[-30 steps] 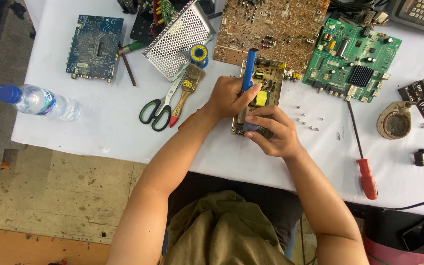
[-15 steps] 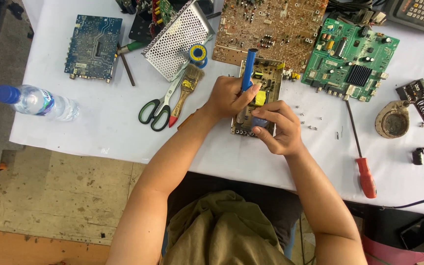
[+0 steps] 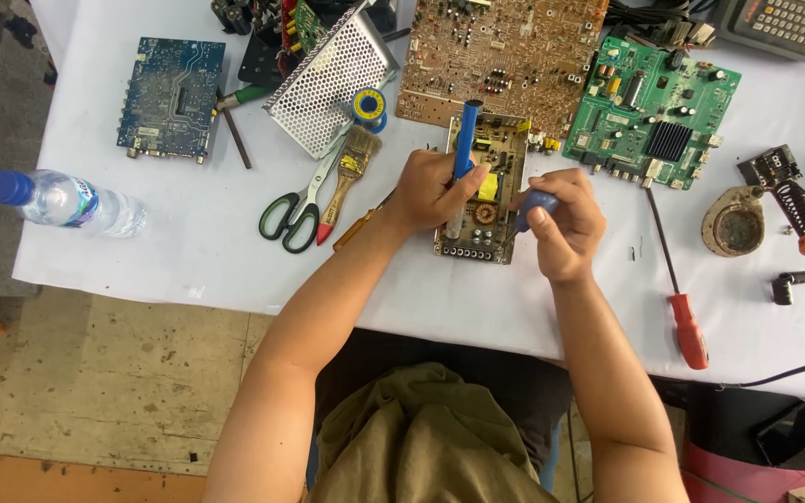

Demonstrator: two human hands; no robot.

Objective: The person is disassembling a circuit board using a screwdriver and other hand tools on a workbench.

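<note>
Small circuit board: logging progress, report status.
Left hand grips blue tool. Right hand holds dark-handled tool on small circuit board. Scissors, brush nearby, not obstructing.

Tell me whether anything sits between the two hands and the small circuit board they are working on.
Nothing visible does. The left hand holds a blue-handled tool tip-down on the small tan circuit board, and the right hand brings a dark blue-handled tool to the board's right edge.

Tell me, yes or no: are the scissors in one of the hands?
No. The scissors lie on the white table, left of the left hand, which grips a blue-handled tool.
</note>
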